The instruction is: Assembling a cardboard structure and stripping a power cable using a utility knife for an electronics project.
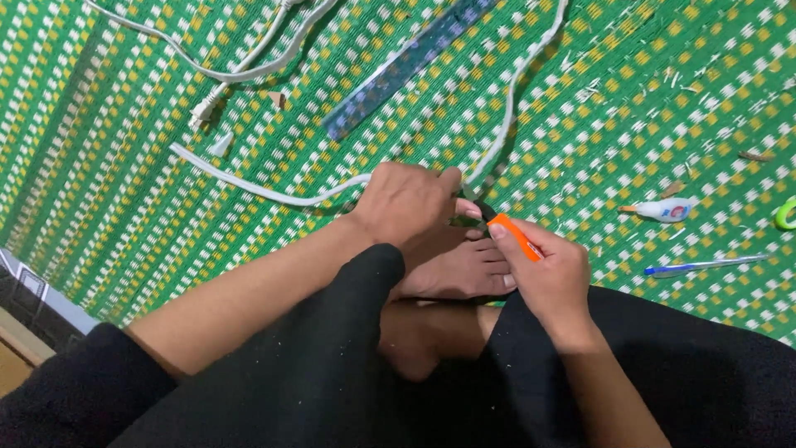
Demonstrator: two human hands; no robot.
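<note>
A green woven mat (124,166) with yellow and white checks covers the floor. A clear blue ruler (406,62) lies slanted near the top. At upper left a white power cord (249,66) ends in a plug (201,110). To the right lie a small white glue bottle (667,209), a blue pen (705,265) below it, and a green tape roll (786,214) at the edge. Small scraps dot the mat

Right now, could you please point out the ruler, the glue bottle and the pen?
ruler (406,66), head view, middle of the clear strip.
glue bottle (667,209), head view, white body.
pen (705,265), head view, blue barrel.
</note>
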